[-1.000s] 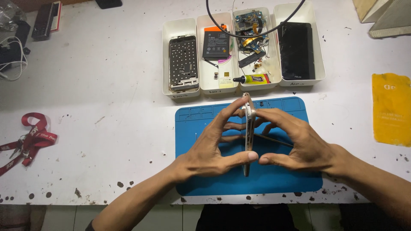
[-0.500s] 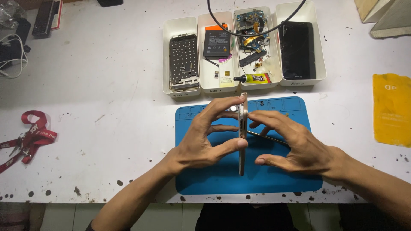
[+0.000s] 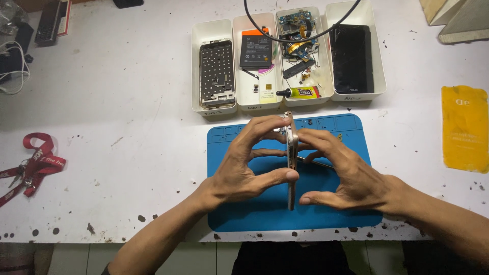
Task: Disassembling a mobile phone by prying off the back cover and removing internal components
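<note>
I hold a phone (image 3: 292,153) on its edge between my hands, upright over the blue mat (image 3: 351,132), so I see only its thin gold side. My left hand (image 3: 244,170) presses it from the left, thumb low on the edge and fingers curled over the top end. My right hand (image 3: 346,175) closes on it from the right, fingers spread along the side and thumb underneath, near the bottom end. Both hands are clamped on the phone, facing each other, with the phone as the only thing between them.

A thin metal tool (image 3: 317,163) lies on the mat just under my right fingers; I cannot tell whether I touch it.

Beyond my fingertips stand four white trays (image 3: 196,66) in a row on the surface (image 3: 127,102): a bare phone frame (image 3: 216,74), a battery (image 3: 255,49), loose boards and a small glue tube (image 3: 298,92), and a dark screen panel (image 3: 351,57). A red lanyard with keys (image 3: 33,163) lies far off to my left, a yellow sheet (image 3: 464,127) to my right.

I judge this as the squeezing step, working the two halves of the phone at the seam. The next move calls for even pressure along the whole edge, shifting my grip toward the ends without twisting the body.
</note>
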